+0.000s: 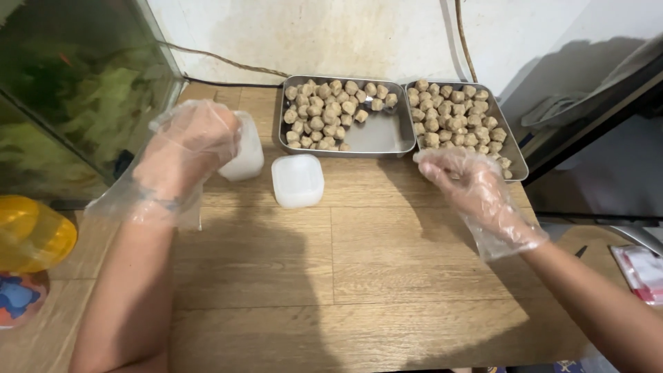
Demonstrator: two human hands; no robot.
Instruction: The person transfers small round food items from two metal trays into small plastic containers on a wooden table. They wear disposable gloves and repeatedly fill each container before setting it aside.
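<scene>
The gloved left hand (pixel 188 148) has its grip clamped on a white tub (pixel 243 150) standing on the wooden surface (pixel 359 269); a white lid (pixel 298 180) lies just beside it; the gloved right hand (pixel 464 181), fingers pinched together, hovers at the right tray's (pixel 514 157) near edge; both trays hold brown balls (pixel 452 114); the left tray (pixel 383 135) is half bare.

Red-white flat packet (pixel 639 271) — right edge, partly cropped.

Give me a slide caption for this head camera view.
Gloved left hand holds a white container; right hand reaches the right metal tray of brown balls.
</scene>
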